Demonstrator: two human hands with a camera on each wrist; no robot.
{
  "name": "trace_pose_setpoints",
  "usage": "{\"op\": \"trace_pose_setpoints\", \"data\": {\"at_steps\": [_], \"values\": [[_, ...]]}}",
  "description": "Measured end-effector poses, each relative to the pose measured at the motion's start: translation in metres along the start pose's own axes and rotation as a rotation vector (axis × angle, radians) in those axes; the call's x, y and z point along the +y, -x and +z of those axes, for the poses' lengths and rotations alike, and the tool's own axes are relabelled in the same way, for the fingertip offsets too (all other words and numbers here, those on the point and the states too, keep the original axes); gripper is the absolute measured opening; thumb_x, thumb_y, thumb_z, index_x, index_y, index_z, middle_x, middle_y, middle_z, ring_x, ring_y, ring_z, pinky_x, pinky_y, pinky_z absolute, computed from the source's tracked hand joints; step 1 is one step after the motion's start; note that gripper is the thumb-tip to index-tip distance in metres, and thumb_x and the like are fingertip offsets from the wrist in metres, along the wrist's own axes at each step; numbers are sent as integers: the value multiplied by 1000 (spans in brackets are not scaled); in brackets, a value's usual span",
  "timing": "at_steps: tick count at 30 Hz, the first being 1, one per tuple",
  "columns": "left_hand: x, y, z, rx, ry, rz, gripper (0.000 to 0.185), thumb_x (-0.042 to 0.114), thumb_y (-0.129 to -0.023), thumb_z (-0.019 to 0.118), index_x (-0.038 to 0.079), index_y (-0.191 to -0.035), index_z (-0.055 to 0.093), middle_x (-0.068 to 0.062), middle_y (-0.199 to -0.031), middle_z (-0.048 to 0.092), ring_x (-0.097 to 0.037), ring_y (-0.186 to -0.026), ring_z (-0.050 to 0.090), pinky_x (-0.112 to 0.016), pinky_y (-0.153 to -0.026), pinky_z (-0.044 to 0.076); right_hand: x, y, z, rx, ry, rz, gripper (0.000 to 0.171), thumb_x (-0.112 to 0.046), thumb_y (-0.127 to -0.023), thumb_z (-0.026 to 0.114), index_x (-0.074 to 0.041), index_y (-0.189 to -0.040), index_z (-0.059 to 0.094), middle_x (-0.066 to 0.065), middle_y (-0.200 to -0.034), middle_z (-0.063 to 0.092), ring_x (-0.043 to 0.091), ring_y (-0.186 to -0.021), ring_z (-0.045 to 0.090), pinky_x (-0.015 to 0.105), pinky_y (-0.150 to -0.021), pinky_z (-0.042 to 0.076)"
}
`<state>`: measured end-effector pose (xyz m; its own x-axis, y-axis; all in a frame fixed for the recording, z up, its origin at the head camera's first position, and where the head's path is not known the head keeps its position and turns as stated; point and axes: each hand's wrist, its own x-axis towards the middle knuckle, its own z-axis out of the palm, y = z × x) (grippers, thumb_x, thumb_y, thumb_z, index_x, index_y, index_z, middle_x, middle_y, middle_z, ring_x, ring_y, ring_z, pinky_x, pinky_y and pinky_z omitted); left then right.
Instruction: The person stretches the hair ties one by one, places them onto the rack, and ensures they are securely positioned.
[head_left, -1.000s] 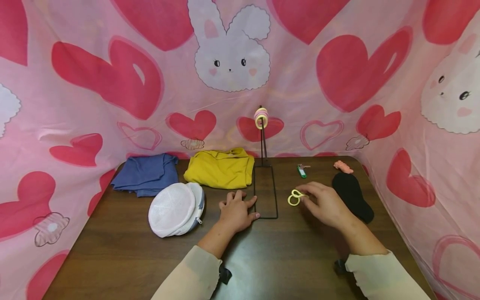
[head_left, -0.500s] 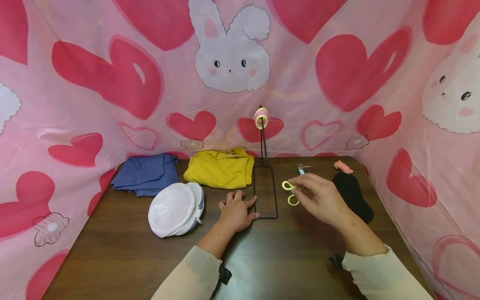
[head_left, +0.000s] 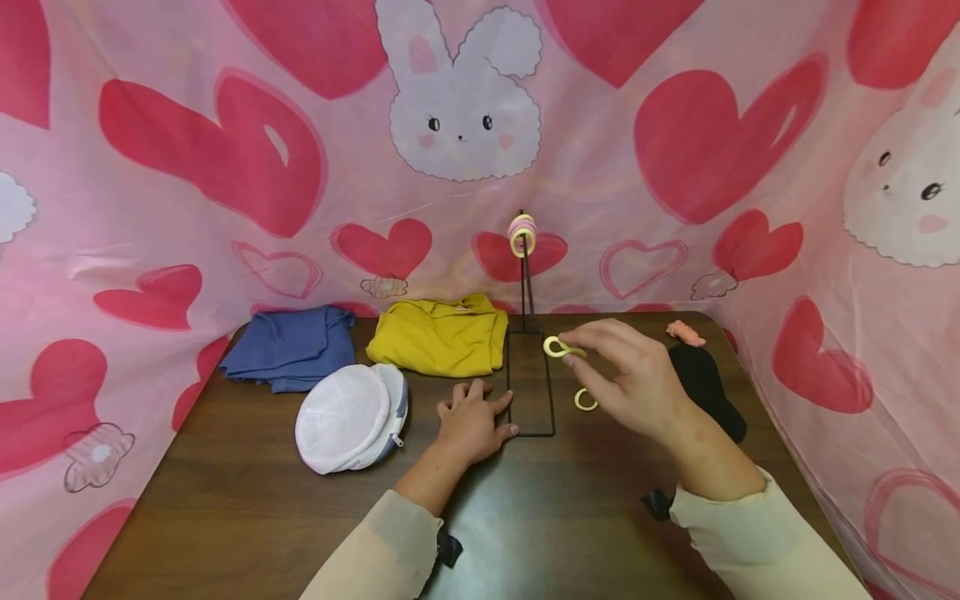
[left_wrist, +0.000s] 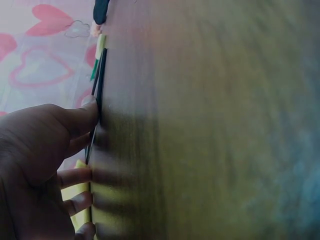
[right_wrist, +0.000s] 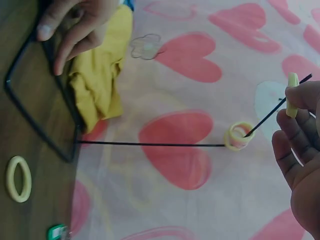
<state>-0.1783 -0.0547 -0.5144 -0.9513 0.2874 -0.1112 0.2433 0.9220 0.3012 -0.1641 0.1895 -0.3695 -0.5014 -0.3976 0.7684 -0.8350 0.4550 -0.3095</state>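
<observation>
Yellow is the ring (head_left: pixel 556 347) we see pinched in the right hand (head_left: pixel 630 379), thumb and fingers together on it, raised above the dark wooden table (head_left: pixel 525 517) beside the wire stand (head_left: pixel 529 333). A second yellow ring (head_left: pixel 585 400) lies on the table just below that hand. Our left hand (head_left: pixel 471 421) rests flat, fingers spread, against the stand's base frame, with a white mesh pouch (head_left: pixel 351 417) to its left.

From the left wrist we see straight fingers (left_wrist: pixel 75 177) on the table and the thumb touching the black wire (left_wrist: pixel 98 100).

From the right wrist we see fingertips (right_wrist: pixel 295 130) clamping the held ring (right_wrist: pixel 292 95) near the stand's top, where rings (right_wrist: pixel 238 136) already hang; the loose ring (right_wrist: pixel 18 178) lies beside the base.
</observation>
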Motion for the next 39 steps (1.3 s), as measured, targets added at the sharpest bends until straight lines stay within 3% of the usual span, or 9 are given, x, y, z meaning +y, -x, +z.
{"op": "trace_pose_setpoints", "data": {"at_steps": [6,13,20,24,29,39], "values": [[0,1,-1,-4,-2,-3,63,59,-95,67,36,-153,53,-9,-154,42,-37,-137,34,-66,-98,32,-11,-18,0,74,-15,-72,24,-25,-99,72,-6,-111,78,6,-106,75,21,-93,69,18,-90,49],[-1,1,-1,-3,-7,-1,63,59,-95,67,37,-153,53,-9,-154,42,-37,-137,35,-67,-98,32,-20,-35,-1,98,-52,-120,21,-13,-92,78,-3,-110,78,9,-106,75,22,-95,69,20,-91,49],[-1,1,1,5,-10,-2,63,59,-95,67,38,-152,53,-8,-153,43,-36,-137,35,-67,-98,32,-17,-41,1,99,-33,-104,28,-29,-100,70,-4,-109,78,8,-104,76,21,-90,68,20,-89,50],[-2,0,1,3,-8,-5,63,59,-95,67,38,-153,53,-8,-154,42,-36,-137,35,-67,-98,32,-12,-43,4,92,-40,-91,21,-13,-91,78,-5,-110,78,7,-104,76,22,-88,67,20,-88,50],[-1,1,0,0,-8,-7,63,59,-95,68,39,-153,52,-8,-154,43,-36,-137,35,-66,-98,32,-9,-45,8,88,-36,-70,32,2,-79,84,-6,-110,78,5,-103,76,21,-88,68,19,-87,50],[-1,0,1,-7,-15,-8,64,60,-95,67,39,-153,52,-7,-155,42,-36,-138,34,-66,-98,32,9,-49,12,82,1,-10,27,0,-83,83,-7,-108,79,5,-101,76,20,-83,67,16,-81,49]]}}
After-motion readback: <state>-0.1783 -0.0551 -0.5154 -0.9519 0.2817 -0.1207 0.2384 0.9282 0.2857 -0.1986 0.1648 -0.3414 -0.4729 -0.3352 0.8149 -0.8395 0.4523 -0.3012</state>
